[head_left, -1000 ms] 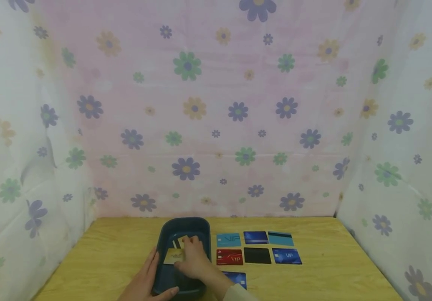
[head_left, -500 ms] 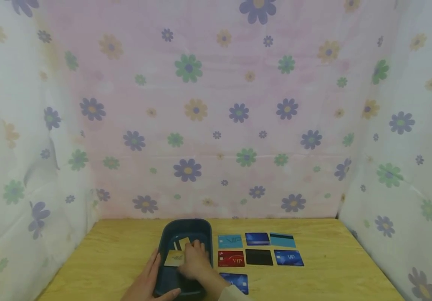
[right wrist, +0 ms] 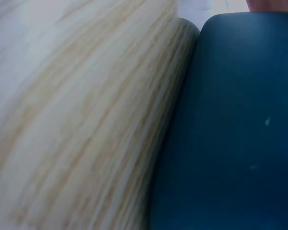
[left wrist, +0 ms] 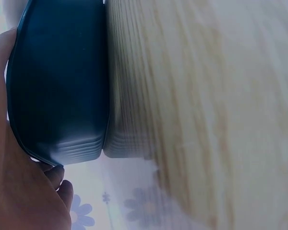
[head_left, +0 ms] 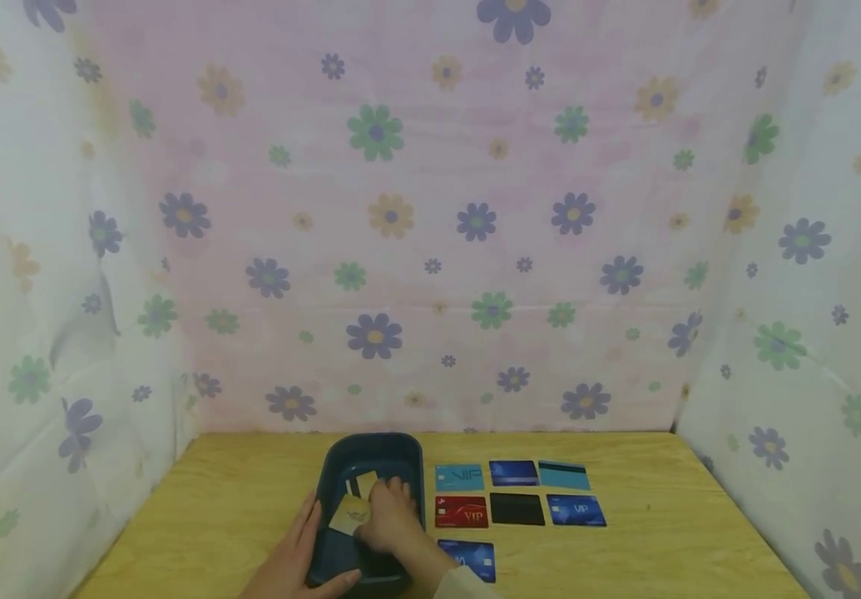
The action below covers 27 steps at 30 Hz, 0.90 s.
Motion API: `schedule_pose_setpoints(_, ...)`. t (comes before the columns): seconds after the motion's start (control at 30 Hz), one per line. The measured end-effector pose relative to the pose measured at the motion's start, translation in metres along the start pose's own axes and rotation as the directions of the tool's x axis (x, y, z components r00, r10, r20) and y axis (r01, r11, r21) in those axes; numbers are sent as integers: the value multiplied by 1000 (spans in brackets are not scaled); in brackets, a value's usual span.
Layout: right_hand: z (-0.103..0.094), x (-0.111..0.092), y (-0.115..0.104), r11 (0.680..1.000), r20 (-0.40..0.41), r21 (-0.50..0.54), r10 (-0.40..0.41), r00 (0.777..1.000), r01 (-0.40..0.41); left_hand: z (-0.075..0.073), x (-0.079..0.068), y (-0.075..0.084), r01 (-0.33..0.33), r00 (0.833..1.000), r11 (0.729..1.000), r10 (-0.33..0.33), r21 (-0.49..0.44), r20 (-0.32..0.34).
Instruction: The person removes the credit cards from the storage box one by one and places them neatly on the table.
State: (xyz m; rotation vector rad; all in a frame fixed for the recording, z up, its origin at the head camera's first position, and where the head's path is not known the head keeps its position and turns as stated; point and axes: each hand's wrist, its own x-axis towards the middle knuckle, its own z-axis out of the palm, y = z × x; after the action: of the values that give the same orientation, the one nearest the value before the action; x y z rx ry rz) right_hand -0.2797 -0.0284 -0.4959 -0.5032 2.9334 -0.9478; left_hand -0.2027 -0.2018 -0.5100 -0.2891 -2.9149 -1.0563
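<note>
A deep dark blue tray point(head_left: 329, 466) stands on the wooden table. My left hand point(head_left: 291, 545) grips its left side, fingers along the outer wall and thumb at the near rim. In the left wrist view, the fingers of that hand point(left wrist: 29, 191) curl at the tray wall point(left wrist: 62, 76). My right hand point(head_left: 393, 516) reaches inside the tray and holds a gold card point(head_left: 350, 515) by its right side; the fingertips are hidden. Beyond it lies a second pale gold card with a dark stripe point(head_left: 363, 482), partly covered by the hand.
Right of the tray lie a light blue VIP card point(head_left: 460, 477), a blue card point(head_left: 514, 473), a striped light blue card point(head_left: 563, 474), a red VIP card point(head_left: 462, 512), a black card point(head_left: 517, 509), a blue VIP card point(head_left: 576, 510) and another blue card point(head_left: 475, 559). Flowered cloth point(head_left: 430, 249) surrounds the table.
The gold card in the tray has turned, its left side now slanting down. My right hand has shifted slightly right and down. My left hand keeps its hold on the tray.
</note>
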Motion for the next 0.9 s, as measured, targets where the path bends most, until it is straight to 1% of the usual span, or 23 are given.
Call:
schedule_pose_setpoints(0.23,4,0,4,999,-2,28,-38,999,38,2,0,-1,11,1000,1000,-11,-4,-1)
schedule_pose_setpoints(0.5,5,2,6,995,34,99,-34,999,31,1,-2,0,27,1000,1000,-27,-9,9)
schedule_pose_setpoints(0.6,3,2,5,990,16,137,-24,1000,22,0,-2,1,33,999,999,-33,-13,13)
schedule_pose_setpoints(0.73,0,1,4,986,-35,166,-6,999,12,0,-1,1,34,999,999,-34,-20,16)
schedule_pose_setpoints(0.8,-1,1,3,986,-46,169,-1,999,9,-1,0,2,36,999,999,-35,-20,17)
schedule_pose_setpoints(0.9,-2,1,2,986,-36,165,-2,999,8,0,0,2,36,999,999,-36,-14,17)
